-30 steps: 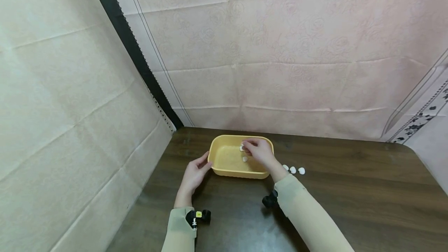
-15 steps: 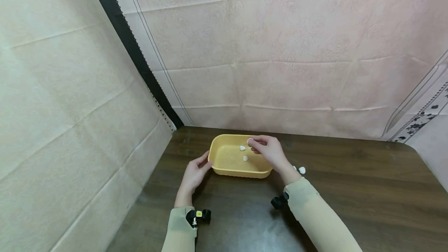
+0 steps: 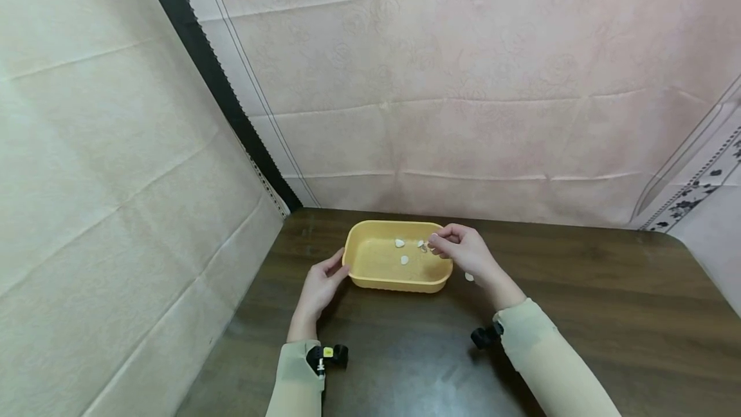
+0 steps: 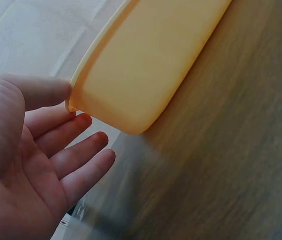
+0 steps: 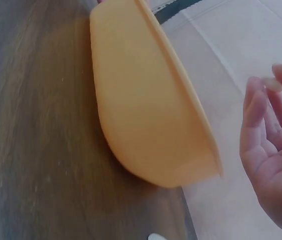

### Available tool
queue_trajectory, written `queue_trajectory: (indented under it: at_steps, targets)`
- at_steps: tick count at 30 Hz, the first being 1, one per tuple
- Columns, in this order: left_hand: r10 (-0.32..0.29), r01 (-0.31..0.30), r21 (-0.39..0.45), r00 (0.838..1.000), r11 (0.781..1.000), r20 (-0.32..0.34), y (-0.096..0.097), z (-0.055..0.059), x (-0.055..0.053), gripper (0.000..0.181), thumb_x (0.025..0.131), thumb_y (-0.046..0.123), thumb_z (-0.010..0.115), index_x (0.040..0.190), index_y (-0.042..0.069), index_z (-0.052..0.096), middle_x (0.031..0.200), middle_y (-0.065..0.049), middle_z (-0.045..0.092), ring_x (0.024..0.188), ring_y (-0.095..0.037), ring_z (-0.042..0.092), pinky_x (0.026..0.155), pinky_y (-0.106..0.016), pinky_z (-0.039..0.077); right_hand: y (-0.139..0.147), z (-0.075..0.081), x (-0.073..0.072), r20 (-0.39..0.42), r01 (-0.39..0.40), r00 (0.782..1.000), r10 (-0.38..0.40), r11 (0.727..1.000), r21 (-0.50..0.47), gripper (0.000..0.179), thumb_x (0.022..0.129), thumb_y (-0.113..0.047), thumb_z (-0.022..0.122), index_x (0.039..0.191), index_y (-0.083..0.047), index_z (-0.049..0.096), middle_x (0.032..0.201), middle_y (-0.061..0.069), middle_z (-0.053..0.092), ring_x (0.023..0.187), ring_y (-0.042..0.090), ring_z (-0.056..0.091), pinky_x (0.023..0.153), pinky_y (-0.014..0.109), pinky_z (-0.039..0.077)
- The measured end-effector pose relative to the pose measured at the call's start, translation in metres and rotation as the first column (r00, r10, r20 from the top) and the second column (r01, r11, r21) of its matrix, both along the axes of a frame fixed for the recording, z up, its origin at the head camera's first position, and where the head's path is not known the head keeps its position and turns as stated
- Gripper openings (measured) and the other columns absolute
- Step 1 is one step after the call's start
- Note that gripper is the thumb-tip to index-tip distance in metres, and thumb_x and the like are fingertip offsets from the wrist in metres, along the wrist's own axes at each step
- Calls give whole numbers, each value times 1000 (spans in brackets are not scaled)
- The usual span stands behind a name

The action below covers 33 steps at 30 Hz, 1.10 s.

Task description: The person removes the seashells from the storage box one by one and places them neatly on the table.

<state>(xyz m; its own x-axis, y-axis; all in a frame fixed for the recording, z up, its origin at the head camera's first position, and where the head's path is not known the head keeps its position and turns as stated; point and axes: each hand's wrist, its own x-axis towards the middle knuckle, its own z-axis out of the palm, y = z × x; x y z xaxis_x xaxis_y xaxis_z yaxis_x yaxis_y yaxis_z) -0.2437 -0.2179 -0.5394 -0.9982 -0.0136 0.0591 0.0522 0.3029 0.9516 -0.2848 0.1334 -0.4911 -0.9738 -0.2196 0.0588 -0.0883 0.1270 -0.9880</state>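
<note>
My left hand (image 3: 320,287) pinches the left end of a yellow plastic tray (image 3: 370,285) by its rim, thumb over the edge and index finger beneath. Its other fingers spread loosely below the corner in the left wrist view. Over the tray's right end, my right hand (image 3: 466,254) pinches a small whitish piece (image 5: 274,84) between thumb and fingertips. Small flat white pieces lie on the tray floor: one near the back (image 3: 399,243), one nearer the front (image 3: 404,260), and one close to the right fingertips (image 3: 420,244).
The tray stands on a dark brown wooden table (image 3: 393,346). Another white piece (image 3: 469,277) lies on the table right of the tray, partly hidden by my right hand. Pale cloth (image 3: 475,82) hangs behind the table and along its left side.
My right hand has moved rightward across the tray to its right end. Another white piece now shows on the tray floor near its fingertips. The left hand keeps its hold on the tray.
</note>
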Motion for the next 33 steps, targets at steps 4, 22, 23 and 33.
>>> queue_trajectory:
  at_steps: [4,22,23,33]
  targets:
    - [5,-5,-8,1000,1000,-8,0,0,-1,50,105,13,70,154,6,58,158,-11,55,144,-32,53,114,-49,48,7,0,3,5,-24,1000,24,999,36,24,102,-22,76,106,0,68,105,12,80,90,18,76,80,28,63]
    - [-1,1,-15,1000,1000,2,2,3,-1,50,106,12,69,154,5,57,159,-10,54,145,-32,52,115,-49,47,48,-8,10,-13,48,999,-46,984,174,49,90,-28,89,126,2,74,110,8,78,98,15,71,81,24,58]
    - [0,0,-15,1000,1000,2,2,3,-1,50,106,12,69,154,5,57,159,-10,54,145,-31,52,115,-48,47,53,-9,11,-18,59,998,-56,982,178,48,91,-28,89,126,2,75,111,8,79,98,14,72,81,23,58]
    - [12,-12,-22,1000,1000,14,1,1,0,50,106,14,70,154,8,58,158,-11,55,146,-33,52,116,-50,46,106,-19,25,-5,80,997,-82,964,254,58,97,-38,82,139,0,69,123,10,77,109,24,72,85,26,59]
